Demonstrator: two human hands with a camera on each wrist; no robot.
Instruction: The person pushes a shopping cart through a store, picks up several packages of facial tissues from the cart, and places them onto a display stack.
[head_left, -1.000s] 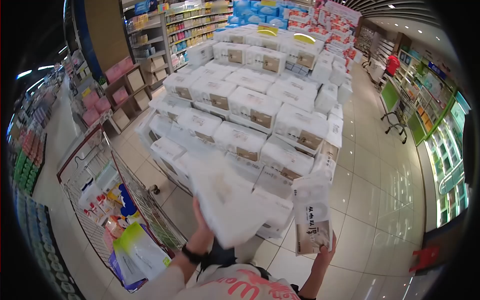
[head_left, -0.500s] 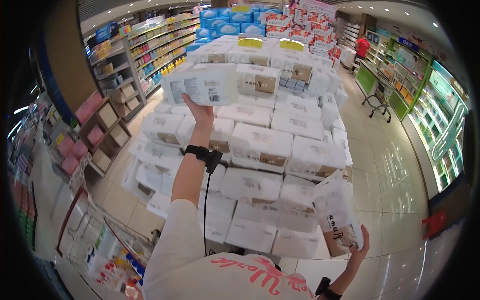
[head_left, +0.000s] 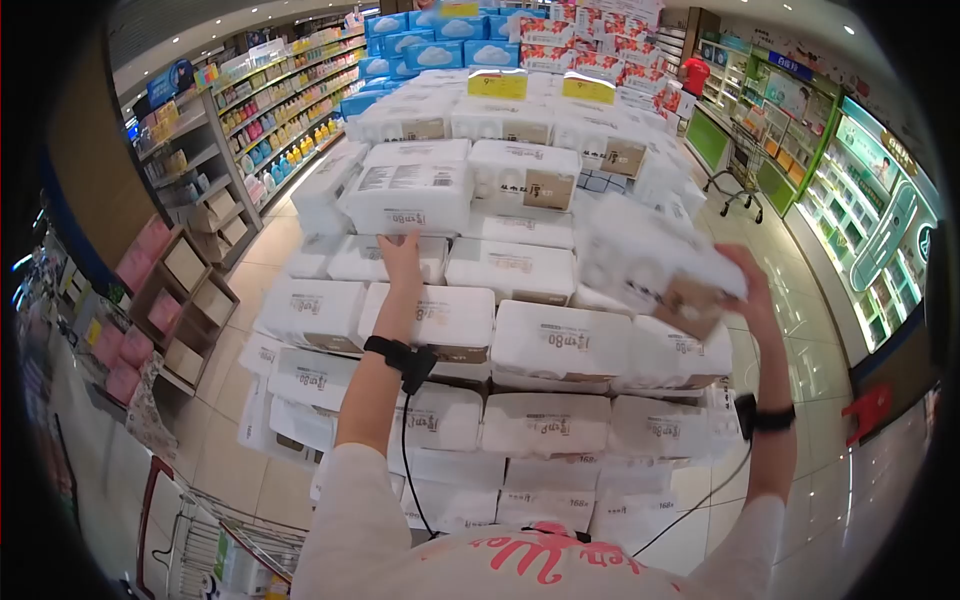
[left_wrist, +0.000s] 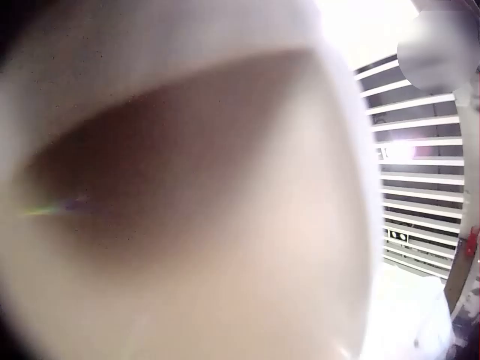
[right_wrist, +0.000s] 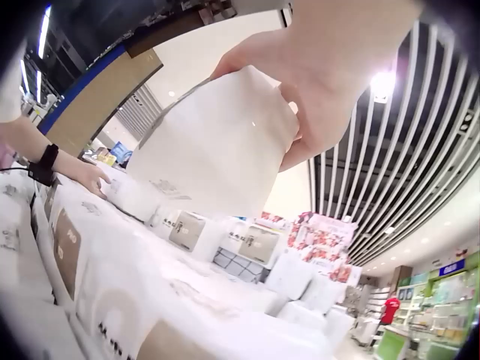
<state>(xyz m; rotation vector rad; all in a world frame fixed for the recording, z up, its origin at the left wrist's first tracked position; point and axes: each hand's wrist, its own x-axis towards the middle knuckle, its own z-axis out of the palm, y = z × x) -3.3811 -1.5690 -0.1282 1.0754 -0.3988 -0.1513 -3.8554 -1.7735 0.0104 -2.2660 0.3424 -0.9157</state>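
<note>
My left hand (head_left: 400, 262) reaches forward over the stack, its fingers touching the lower front edge of a white tissue pack (head_left: 410, 205). That pack lies on the stack's upper left, its printed text and barcode facing up. In the right wrist view the left hand (right_wrist: 91, 178) is right at the pack's end. My right hand (head_left: 745, 285) grips the right end of another white tissue pack (head_left: 650, 250) with a brown panel, tilted above the stack's right side. The right wrist view shows thumb and fingers around its edge. The left wrist view is mostly blurred.
Stepped rows of white tissue packs (head_left: 560, 335) fill the middle. Yellow price signs (head_left: 497, 84) stand behind, with blue packs (head_left: 435, 55) farther back. A shopping cart (head_left: 235, 530) is at the lower left. Shelves line both sides; a person in red (head_left: 694, 74) stands far right.
My left hand has carried its pack forward onto the stack's upper left; the pack now rests there. My right hand has raised the other pack from low right to above the stack.
</note>
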